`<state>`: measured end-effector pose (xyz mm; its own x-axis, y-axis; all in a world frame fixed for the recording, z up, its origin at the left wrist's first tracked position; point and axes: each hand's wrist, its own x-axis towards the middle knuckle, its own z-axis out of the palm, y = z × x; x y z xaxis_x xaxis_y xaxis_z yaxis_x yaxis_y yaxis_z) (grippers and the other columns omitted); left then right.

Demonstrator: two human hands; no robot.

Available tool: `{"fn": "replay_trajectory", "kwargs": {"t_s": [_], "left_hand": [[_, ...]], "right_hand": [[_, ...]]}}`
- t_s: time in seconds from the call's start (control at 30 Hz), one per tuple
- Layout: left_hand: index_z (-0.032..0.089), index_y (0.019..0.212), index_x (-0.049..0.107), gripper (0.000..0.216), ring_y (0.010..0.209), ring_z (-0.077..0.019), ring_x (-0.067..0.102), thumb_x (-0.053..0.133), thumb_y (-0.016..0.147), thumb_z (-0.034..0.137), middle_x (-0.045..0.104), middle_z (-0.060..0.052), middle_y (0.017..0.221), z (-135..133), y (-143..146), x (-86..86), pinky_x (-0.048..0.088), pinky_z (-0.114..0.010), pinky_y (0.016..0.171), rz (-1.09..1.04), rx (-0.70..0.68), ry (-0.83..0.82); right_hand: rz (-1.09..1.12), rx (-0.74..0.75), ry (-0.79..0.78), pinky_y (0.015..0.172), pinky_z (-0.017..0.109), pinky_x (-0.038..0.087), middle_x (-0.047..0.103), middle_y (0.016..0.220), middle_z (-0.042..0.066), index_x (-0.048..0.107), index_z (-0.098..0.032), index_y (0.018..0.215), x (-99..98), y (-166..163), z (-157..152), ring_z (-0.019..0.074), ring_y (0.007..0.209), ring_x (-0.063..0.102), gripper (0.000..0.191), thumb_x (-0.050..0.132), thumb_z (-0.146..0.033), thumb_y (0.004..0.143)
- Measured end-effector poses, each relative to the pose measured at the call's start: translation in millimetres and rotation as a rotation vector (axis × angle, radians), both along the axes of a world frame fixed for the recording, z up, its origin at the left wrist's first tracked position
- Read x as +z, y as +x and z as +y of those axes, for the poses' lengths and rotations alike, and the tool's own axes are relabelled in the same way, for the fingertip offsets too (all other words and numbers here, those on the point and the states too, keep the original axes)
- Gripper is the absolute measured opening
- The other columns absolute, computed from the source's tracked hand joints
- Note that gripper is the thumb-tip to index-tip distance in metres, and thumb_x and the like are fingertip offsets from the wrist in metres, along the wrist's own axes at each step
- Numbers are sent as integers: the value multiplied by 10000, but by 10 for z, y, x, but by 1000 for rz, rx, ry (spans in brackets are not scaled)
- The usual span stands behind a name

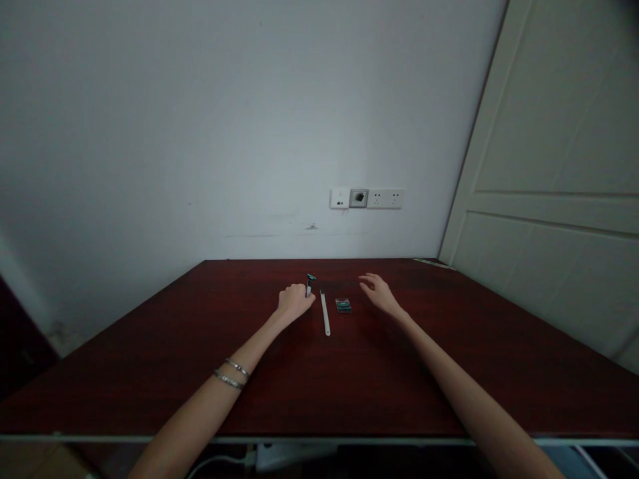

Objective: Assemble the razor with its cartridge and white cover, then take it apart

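My left hand (294,303) is closed round the handle of a razor (310,279), whose dark head points up above my fingers. Just right of it, a long white handle with a dark tip (325,314) lies on the table. A small clear case with green and dark contents (343,305), perhaps razor cartridges, lies beside that handle. To the right of the case is my right hand (378,293), its fingers apart and nothing in it. Two silver bracelets (232,374) circle my left wrist.
The dark red wooden table (389,386) reaches back to a pale wall. Sockets and switches (367,198) are set in the wall above it. A thin strip (433,264) lies at the back right corner, near a white panelled door (554,199). A white cable (219,459) hangs below the front edge.
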<state>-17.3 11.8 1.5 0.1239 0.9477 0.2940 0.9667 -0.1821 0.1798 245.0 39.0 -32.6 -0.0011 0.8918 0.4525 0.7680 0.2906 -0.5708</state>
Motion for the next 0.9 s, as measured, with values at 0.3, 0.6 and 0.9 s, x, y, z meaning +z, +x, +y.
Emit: {"fn": "replay_trajectory", "kwargs": {"t_s": [0.3, 0.6, 0.9], "left_hand": [[187, 704, 606, 295, 731, -181, 608, 465, 791, 431, 664, -47, 760, -202, 105, 257, 365, -246, 616, -267, -95, 133], [185, 698, 629, 269, 673, -149, 586, 467, 791, 378, 660, -32, 722, -281, 238, 217, 329, -220, 565, -297, -218, 193], [142, 572, 614, 419, 487, -112, 516, 405, 789, 432, 563, -21, 497, -147, 118, 179, 368, -207, 505, -815, -277, 204]], "right_hand": [[888, 544, -477, 684, 291, 493, 647, 1014, 66, 671, -212, 929, 327, -820, -210, 157, 791, 609, 270, 615, -405, 749], [1202, 691, -466, 632, 244, 465, 680, 780, 52, 681, -157, 837, 367, -1006, -318, 141, 712, 610, 199, 668, -303, 703], [1344, 564, -351, 700, 292, 492, 671, 880, 55, 630, -179, 779, 384, -981, -427, 193, 859, 633, 171, 717, -272, 665]]}}
